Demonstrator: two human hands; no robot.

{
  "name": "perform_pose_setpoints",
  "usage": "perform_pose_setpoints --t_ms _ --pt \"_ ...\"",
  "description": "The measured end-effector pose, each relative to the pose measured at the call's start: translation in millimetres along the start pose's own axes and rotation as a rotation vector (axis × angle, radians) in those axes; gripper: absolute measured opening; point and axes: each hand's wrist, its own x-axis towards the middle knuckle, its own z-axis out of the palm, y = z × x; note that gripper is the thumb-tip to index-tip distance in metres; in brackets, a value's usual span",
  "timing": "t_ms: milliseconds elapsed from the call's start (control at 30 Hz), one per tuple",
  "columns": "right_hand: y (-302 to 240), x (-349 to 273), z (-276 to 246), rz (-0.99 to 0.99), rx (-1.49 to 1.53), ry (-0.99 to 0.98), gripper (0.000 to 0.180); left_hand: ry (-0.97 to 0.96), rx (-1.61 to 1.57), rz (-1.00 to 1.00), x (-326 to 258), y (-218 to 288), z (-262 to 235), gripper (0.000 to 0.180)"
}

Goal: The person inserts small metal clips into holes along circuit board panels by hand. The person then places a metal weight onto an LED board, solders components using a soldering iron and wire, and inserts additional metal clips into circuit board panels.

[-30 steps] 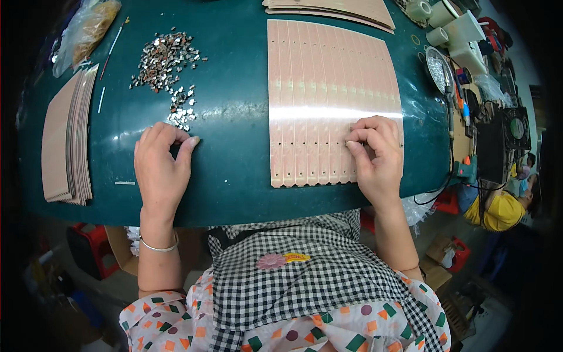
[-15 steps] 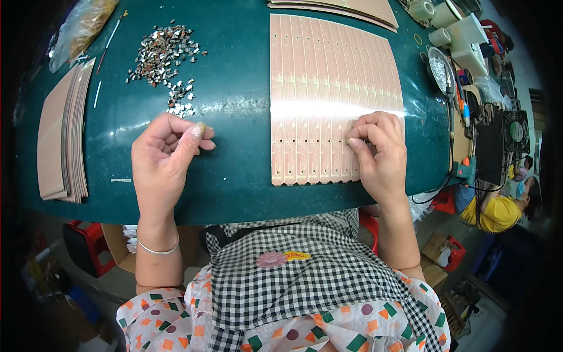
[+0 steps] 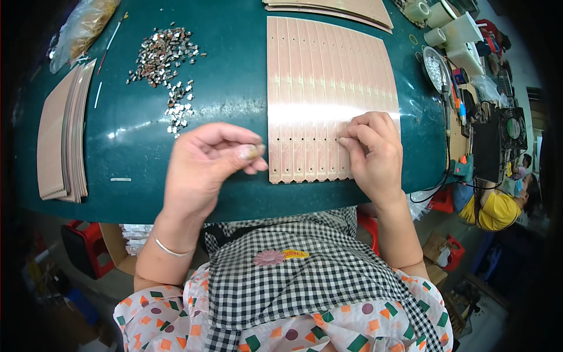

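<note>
A pink, strip-scored panel (image 3: 316, 64) with rows of small dark holes lies flat on the green table (image 3: 234, 76). Over its right part, my right hand (image 3: 376, 155) has thumb and fingertips pinched together at a row of holes; anything between them is too small to make out. Just off the panel's lower left edge is my left hand (image 3: 208, 164), its thumb pressed against curled fingers. Whatever that pinch holds is hidden. Beyond it lie a heap of small silvery metal pieces (image 3: 161, 56) and a looser trail of the same pieces (image 3: 179, 108).
A stack of similar panels (image 3: 56, 135) stands at the left, and more panels (image 3: 334, 10) lie at the far edge. A plastic bag (image 3: 85, 32) sits far left. To the right are a metal dish (image 3: 434, 67), a cabled tool (image 3: 448, 100) and a fan (image 3: 515, 129).
My left hand has moved right, from beside the metal pieces to the panel's left edge. My right hand stays pinched over the panel, slightly further left. The panel has shifted slightly left.
</note>
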Motion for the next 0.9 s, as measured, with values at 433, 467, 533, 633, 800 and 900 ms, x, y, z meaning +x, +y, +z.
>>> perform_pose_setpoints --t_ms 433,467,533,633,800,900 --pt "-52.6 -0.9 -11.0 -0.229 0.402 0.126 0.022 -0.223 -0.55 -0.384 1.9 -27.5 45.8 0.014" --pt "-53.9 -0.3 -8.2 -0.241 0.409 0.143 0.02 -0.206 -0.551 -0.416 -0.7 -27.0 46.5 0.014" --pt "-54.0 0.0 -8.3 -0.239 0.444 0.087 0.016 -0.203 -0.561 -0.41 -5.4 -21.8 42.5 0.018" --pt "-43.7 2.4 -11.5 -0.068 0.414 0.017 0.013 -0.087 0.108 -0.081 -13.0 -7.0 26.7 0.024" --pt "-10.9 4.4 -5.8 0.003 0.182 -0.007 0.015 0.352 1.297 0.472 -13.3 22.6 -33.0 0.016" --pt "-3.4 0.8 3.9 0.024 0.152 -0.014 0.015 0.427 1.528 0.42 -15.8 16.1 -47.0 0.018"
